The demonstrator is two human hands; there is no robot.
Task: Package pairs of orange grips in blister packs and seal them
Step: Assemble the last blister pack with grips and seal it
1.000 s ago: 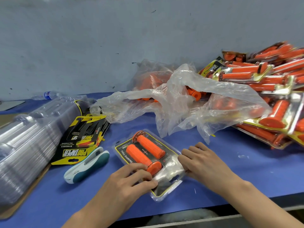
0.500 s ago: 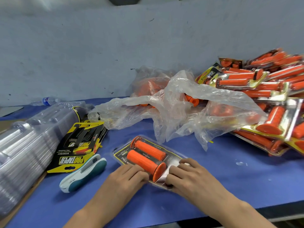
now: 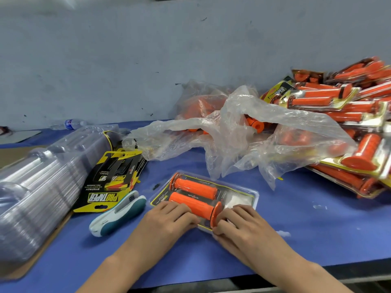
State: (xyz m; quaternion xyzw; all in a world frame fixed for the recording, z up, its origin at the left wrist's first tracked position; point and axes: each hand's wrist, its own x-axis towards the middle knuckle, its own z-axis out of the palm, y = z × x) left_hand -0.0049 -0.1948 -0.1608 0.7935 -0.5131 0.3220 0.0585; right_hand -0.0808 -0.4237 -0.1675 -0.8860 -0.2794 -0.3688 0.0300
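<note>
Head view: your left grip lies nearly flat, fingers pressing the near edge of the blister pack. Your right grip bends its fingertips onto that edge; pinching or pressing, I can't tell. The two orange grips sit inside the pack, just beyond both.

Bare blue table lies open to the right of the blister pack, as far as the pile of finished packs. Crumpled plastic bags crowd close behind the pack. A stapler lies just beside it on the left. Beyond that, printed cards and a long stack of clear shells block the left side.
</note>
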